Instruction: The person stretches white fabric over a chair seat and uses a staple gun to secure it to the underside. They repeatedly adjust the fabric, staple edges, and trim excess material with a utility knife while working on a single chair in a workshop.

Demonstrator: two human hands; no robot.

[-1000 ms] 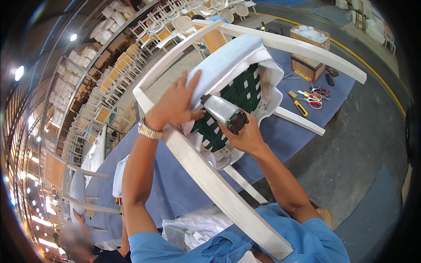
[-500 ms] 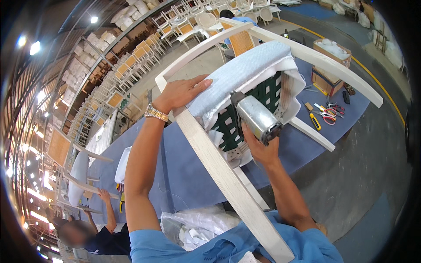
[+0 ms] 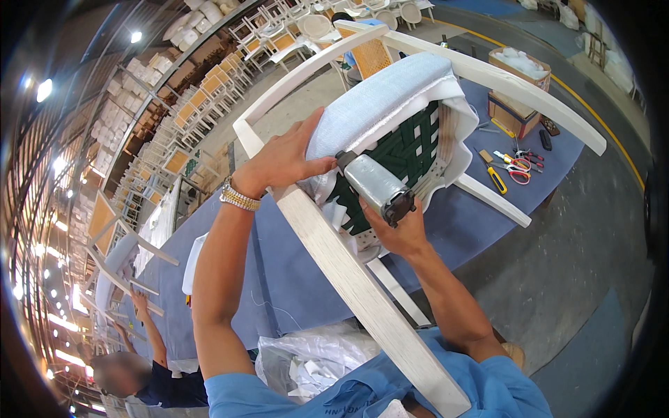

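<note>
A white wooden chair (image 3: 362,292) lies tipped on the table, its underside facing me. Its padded seat (image 3: 390,90) is covered in pale blue-white fabric, with white lining folded loosely around dark green woven webbing (image 3: 401,143). My left hand (image 3: 286,157), with a gold bracelet at the wrist, grips the seat's near-left corner. Its fingers lie along the fabric side and its thumb reaches over the seat edge. My right hand (image 3: 401,233) is closed around a silver staple gun (image 3: 376,182). The gun's nose meets the seat edge, close to my left thumb; its handle is mostly hidden.
Scissors (image 3: 519,171), a yellow utility knife (image 3: 496,180) and a box of white stuffing (image 3: 521,66) are at the table's right. Clear plastic wrap (image 3: 306,355) lies near my body. To the left, a co-worker's hand (image 3: 139,301) touches another chair (image 3: 115,272).
The staple gun has moved left along the seat edge, toward my left hand. My left hand has turned, its fingers now pointing up the fabric with the thumb apart.
</note>
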